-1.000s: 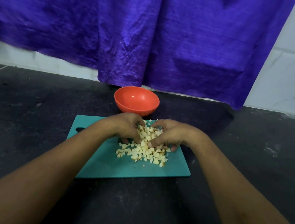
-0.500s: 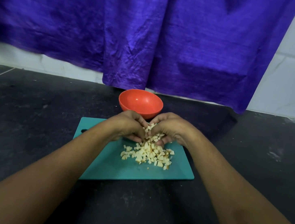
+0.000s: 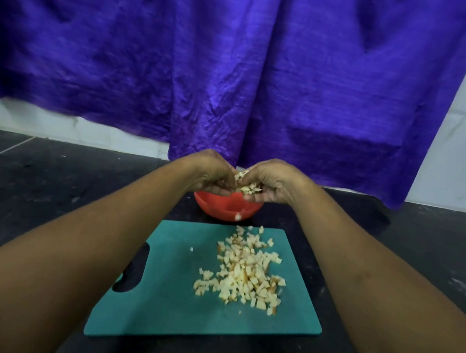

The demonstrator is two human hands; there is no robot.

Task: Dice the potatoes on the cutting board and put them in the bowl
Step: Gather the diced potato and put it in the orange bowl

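A crumpled purple cloth (image 3: 240, 72) hangs over white wall tiles behind a dark stone table (image 3: 45, 180). Above the table the left hand (image 3: 211, 173) and right hand (image 3: 277, 184) are cupped against each other, fingers curled inward round a handful of pale potato dice (image 3: 246, 186). Directly beneath them, toward the table's far edge, stands the round orange plastic bowl (image 3: 215, 206). Both hands are equally near it, so the release seems to need only parting them. One loose cube (image 3: 238, 216) shows against the bowl's near wall and may land short. Just beside the bowl, toward the near edge, lies the teal rectangular plastic cutting board (image 3: 172, 302), long axis roughly left to right. A larger pile of potato dice (image 3: 245, 273) sits on its right half, so much of the transfer looks left to do.
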